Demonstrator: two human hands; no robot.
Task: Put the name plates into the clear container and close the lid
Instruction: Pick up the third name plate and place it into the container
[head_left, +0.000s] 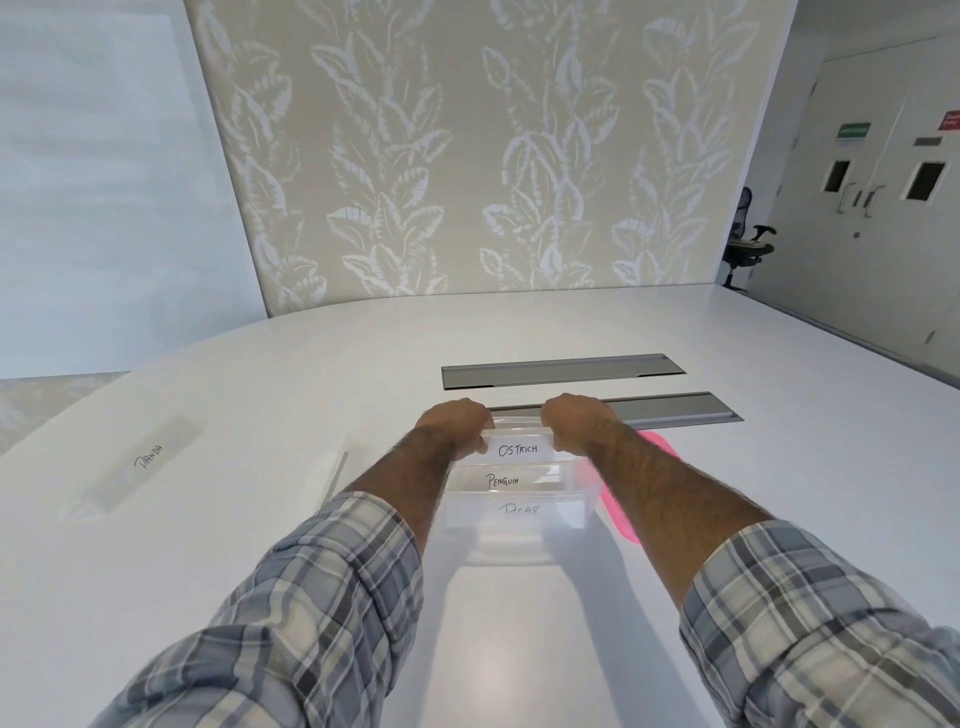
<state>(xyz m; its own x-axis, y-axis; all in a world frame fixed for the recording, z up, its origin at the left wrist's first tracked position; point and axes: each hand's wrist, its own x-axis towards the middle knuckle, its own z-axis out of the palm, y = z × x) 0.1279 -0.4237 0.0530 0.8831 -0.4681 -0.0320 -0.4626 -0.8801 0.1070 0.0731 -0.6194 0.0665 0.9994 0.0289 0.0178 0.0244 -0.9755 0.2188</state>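
A clear container (519, 535) stands on the white table in front of me. Inside it stand name plates reading PENGUIN (503, 480) and, lower down behind the container's front wall, one that seems to read BEAR (519, 509). Both my hands hold the OSTRICH name plate (518, 449) at the container's far end, my left hand (457, 426) on its left end and my right hand (574, 423) on its right end. The pink lid (621, 512) lies on the table to the right of the container, partly hidden by my right forearm. A PANDA name plate (148, 457) lies flat at the far left.
Two grey cable hatches (561, 370) (675, 408) are set into the table beyond the container. A clear strip (340, 470) lies left of my left forearm. A leaf-patterned wall stands behind the table; an office chair (745, 244) and double doors are at the right.
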